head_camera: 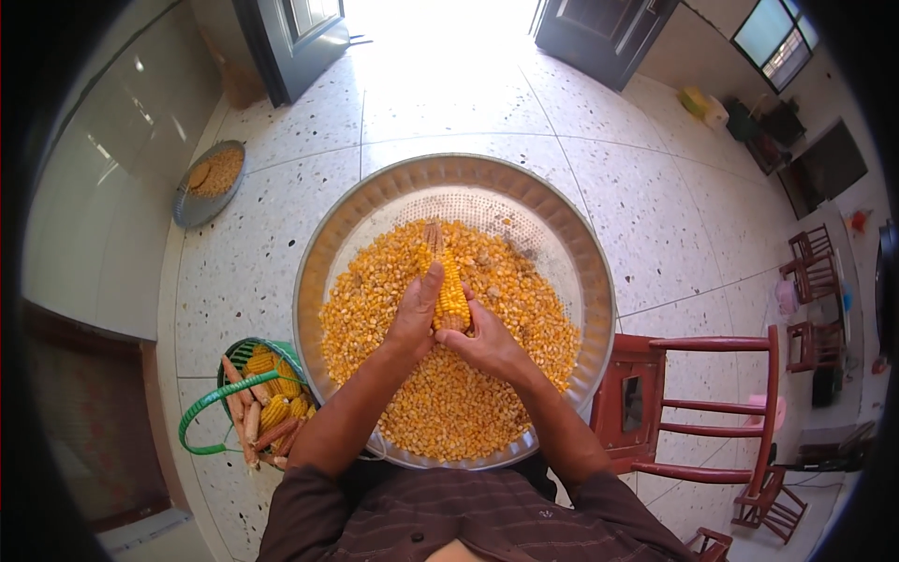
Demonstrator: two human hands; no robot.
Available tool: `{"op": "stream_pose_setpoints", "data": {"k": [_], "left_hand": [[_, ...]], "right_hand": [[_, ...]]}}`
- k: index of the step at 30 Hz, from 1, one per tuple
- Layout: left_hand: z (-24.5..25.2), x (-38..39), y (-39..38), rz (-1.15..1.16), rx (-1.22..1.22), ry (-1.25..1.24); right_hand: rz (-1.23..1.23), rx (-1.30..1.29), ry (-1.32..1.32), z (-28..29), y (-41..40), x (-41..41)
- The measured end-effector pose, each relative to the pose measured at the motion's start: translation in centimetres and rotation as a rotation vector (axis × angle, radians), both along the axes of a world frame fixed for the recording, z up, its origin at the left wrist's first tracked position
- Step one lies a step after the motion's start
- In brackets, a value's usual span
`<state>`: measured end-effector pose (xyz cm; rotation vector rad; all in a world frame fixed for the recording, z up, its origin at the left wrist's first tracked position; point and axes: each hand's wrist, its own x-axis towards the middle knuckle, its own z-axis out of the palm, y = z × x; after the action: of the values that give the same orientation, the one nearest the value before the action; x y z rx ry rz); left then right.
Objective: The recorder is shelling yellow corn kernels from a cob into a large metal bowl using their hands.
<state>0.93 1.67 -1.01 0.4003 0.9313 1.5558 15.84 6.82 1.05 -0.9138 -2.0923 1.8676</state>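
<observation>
A corn cob (449,288) points away from me above the middle of a wide round metal pan (597,316). Its far tip and a strip near it are bare of kernels; yellow kernels cover most of the rest. My left hand (416,309) grips the cob's left side, thumb laid along it. At the near end, my right hand (486,337) holds the cob from the right, its thumb by the bare butt. Loose corn kernels (456,414) spread over much of the pan, beneath both hands. The pan's perforated bottom shows at the far side.
A green-handled basket (204,400) with corn cobs, some stripped, stands left of the pan. A red wooden chair (716,407) is close on the right. Farther left, a grey basin (200,207) holds grain-like pieces. Double doors (302,49) stand open ahead.
</observation>
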Motion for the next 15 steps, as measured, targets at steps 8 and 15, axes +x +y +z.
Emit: {"op": "stream_pose_setpoints", "data": {"k": [8, 15], "left_hand": [[0.0, -0.1, -0.2, -0.005, 0.019, 0.02], [-0.6, -0.6, -0.2, -0.034, 0.039, -0.021]], "right_hand": [[-0.069, -0.404, 0.094, 0.5, -0.1, 0.2], [-0.062, -0.325, 0.049, 1.6, -0.3, 0.0]]}}
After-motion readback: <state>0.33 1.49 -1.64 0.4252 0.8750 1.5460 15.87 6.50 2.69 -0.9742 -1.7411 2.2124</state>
